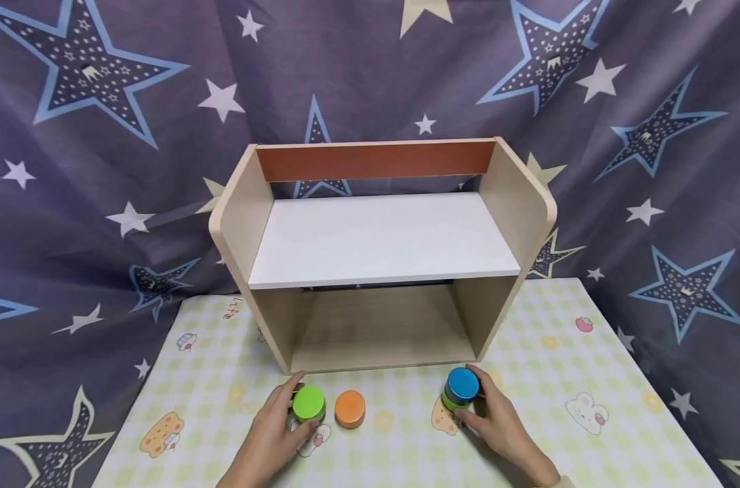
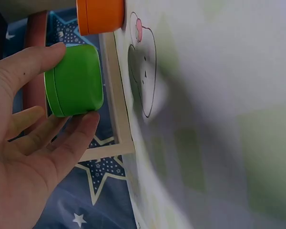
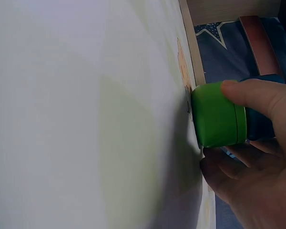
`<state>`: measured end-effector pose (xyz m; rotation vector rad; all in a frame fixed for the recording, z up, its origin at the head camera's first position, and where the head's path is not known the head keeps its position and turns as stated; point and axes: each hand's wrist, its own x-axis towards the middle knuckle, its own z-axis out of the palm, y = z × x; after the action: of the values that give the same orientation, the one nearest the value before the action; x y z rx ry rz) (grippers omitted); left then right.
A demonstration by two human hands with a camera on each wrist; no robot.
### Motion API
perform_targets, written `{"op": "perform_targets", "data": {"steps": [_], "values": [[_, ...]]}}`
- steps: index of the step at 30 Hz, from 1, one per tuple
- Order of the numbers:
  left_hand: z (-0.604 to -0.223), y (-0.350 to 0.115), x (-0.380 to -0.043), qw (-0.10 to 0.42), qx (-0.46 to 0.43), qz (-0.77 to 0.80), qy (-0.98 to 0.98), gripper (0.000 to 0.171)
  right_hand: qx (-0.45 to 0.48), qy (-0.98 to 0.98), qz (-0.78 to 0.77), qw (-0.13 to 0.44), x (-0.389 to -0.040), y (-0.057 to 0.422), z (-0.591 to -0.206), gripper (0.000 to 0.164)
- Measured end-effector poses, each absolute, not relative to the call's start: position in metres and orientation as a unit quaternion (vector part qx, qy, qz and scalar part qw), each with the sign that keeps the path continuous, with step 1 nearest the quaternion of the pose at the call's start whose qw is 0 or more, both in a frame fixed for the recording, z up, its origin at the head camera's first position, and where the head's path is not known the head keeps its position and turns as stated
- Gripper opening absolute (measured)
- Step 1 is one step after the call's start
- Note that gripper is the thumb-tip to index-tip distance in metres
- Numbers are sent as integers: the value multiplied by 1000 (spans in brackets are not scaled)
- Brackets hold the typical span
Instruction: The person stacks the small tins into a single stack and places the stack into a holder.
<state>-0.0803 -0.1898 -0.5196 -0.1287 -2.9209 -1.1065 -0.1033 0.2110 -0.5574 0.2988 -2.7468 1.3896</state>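
Note:
My left hand (image 1: 272, 434) holds a small round green lidded tin (image 1: 309, 402) between thumb and fingers, in front of the shelf's left side. In the left wrist view, a narrow gap shows between this tin's base and the tablecloth. An orange tin (image 1: 350, 409) stands on the cloth just right of it, touched by neither hand. Further right, my right hand (image 1: 501, 423) has its thumb and fingers around a second green tin (image 3: 217, 114). A blue tin (image 1: 463, 383) sits stacked on top of that green one and mostly covers it in the head view.
Behind the tins stands a wooden two-level shelf (image 1: 382, 237) with a white upper board and a reddish-brown back rail. The table wears a green checked cloth (image 1: 547, 379) with cartoon prints. A dark star-patterned curtain (image 1: 370, 74) hangs behind and at both sides.

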Motion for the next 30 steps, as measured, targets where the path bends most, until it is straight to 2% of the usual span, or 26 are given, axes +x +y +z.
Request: {"op": "perform_targets", "data": {"steps": [30], "values": [[-504, -168, -93, 29, -107, -404, -908, 89, 101, -885, 453, 21, -105, 213, -557, 82]]}}
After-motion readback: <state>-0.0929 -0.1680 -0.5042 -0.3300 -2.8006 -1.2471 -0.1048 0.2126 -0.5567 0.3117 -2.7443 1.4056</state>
